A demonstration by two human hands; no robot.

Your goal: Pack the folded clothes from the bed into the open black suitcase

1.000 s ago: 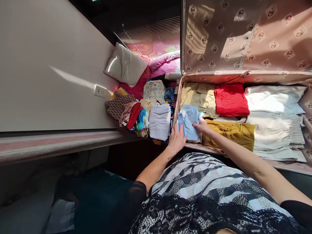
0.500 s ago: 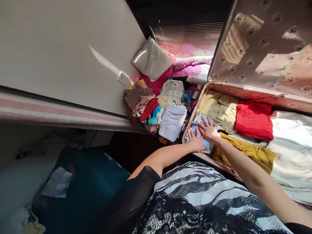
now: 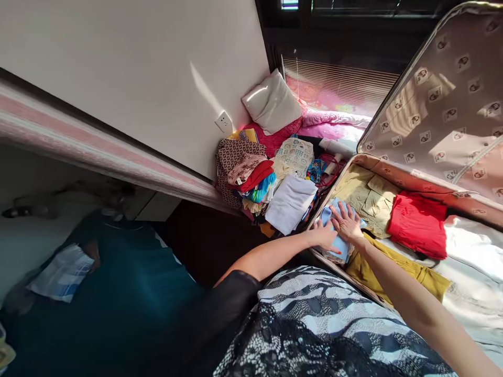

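A folded light blue garment (image 3: 342, 250) lies in the near left corner of an open suitcase (image 3: 393, 175). My right hand (image 3: 346, 222) rests flat on top of it, fingers spread. At the garment's near left edge, beside the suitcase rim, my left hand (image 3: 324, 236) touches the cloth with its fingers pressed down on it. Around the blue garment lie a beige folded piece (image 3: 363, 195), a mustard one (image 3: 396, 269), a red one (image 3: 418, 224) and white ones (image 3: 471, 262).
A heap of folded and loose clothes (image 3: 271, 178) lies left of the suitcase, with a white folded piece (image 3: 290, 203) on its near side. A white pillow (image 3: 273, 103), pink bedding (image 3: 334, 120) and a wall socket (image 3: 223, 121) are behind. The suitcase lid (image 3: 448, 104) stands raised.
My hands went from holding the blue garment at the suitcase corner to lying on it and pressing it down. The view has swung left and tilted.
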